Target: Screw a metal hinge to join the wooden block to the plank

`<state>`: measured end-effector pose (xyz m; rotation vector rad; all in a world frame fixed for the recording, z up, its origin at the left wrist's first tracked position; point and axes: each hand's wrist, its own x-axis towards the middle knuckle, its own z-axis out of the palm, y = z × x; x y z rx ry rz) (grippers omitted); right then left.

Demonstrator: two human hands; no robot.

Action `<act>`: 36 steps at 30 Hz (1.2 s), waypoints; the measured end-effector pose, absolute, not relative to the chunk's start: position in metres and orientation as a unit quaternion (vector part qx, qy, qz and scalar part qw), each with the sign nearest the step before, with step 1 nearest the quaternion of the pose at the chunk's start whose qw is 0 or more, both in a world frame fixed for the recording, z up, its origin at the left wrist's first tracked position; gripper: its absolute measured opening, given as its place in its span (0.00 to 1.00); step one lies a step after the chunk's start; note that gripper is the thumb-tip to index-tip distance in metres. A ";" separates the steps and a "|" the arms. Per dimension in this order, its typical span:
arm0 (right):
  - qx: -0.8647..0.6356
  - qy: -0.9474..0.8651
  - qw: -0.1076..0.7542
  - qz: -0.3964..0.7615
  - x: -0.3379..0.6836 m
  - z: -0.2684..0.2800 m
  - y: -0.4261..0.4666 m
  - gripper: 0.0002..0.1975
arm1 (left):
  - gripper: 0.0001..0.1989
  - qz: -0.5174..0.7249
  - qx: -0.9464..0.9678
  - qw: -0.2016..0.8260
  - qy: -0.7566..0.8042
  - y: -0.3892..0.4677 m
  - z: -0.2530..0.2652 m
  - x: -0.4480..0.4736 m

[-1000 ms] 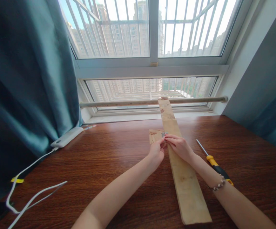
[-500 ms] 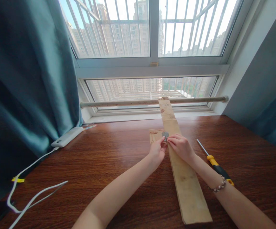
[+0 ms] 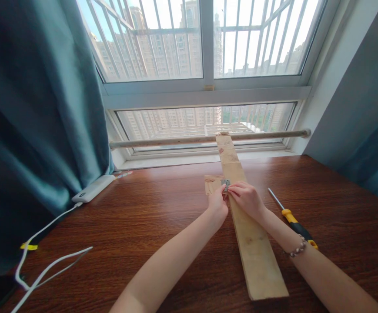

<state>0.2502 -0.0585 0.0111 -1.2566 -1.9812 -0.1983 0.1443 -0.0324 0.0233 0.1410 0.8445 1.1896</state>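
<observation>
Hinge [image 3: 225, 184], small and grey, sits at the centre of the dial for these bearings, spanning from a short piece of wood [image 3: 212, 184] at nine o'clock onto the left edge of a long board [image 3: 257, 243]. That pale board runs from twelve o'clock, where its far end overlaps a rail [image 3: 162, 141] in view, down to five o'clock at its near end. Whether it touches the rail, I cannot tell.

The left hand [image 3: 218, 206] comes in from seven o'clock, thumb up against the hinge's near edge, with the other fingers tucked beneath and mostly hidden; how firmly it pinches cannot be told. The right hand [image 3: 245, 198], at four o'clock, lies over the board with its fingertips drawn together at the hinge; anything between them is too small to make out. A beaded bracelet [image 3: 299, 247] circles the right wrist.

A yellow and black screwdriver [image 3: 293, 221] lies on the brown table [image 3: 162, 195] towards four o'clock, just beyond the right forearm, its tip pointing between ten and eleven. Out at nine o'clock, a white power bank [image 3: 92, 189] rests beside a blue curtain [image 3: 45, 87], its white cable [image 3: 50, 224] trailing towards eight.
</observation>
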 end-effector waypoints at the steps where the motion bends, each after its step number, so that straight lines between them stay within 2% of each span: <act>1: -0.494 -0.778 0.381 -0.076 0.250 0.011 -0.058 0.08 | 0.09 0.542 0.062 0.743 0.388 -0.032 0.023 0.145; 7: -0.516 -0.772 0.369 -0.043 0.249 0.018 -0.062 0.09 | 0.09 0.533 0.066 0.751 0.383 -0.031 0.022 0.144; 12: -0.520 -0.747 0.404 0.089 0.260 0.035 -0.062 0.07 | 0.08 0.528 0.076 0.760 0.372 -0.029 0.018 0.140; 15: -0.578 -0.691 0.407 0.155 0.287 0.048 -0.060 0.07 | 0.07 0.528 0.074 0.760 0.373 -0.028 0.015 0.140; 17: -0.640 -0.652 0.360 0.185 0.311 0.055 -0.059 0.08 | 0.07 0.524 0.074 0.761 0.376 -0.027 0.015 0.140; 21: -0.756 -0.574 0.187 0.252 0.349 0.055 -0.059 0.03 | 0.08 0.514 0.077 0.764 0.381 -0.028 0.017 0.139; 23: -0.779 -0.553 0.134 0.264 0.356 0.048 -0.059 0.02 | 0.08 0.512 0.077 0.764 0.385 -0.028 0.020 0.139; 36: -0.791 -0.547 0.042 0.273 0.353 0.003 -0.044 0.05 | 0.07 0.519 0.074 0.760 0.384 -0.029 0.019 0.139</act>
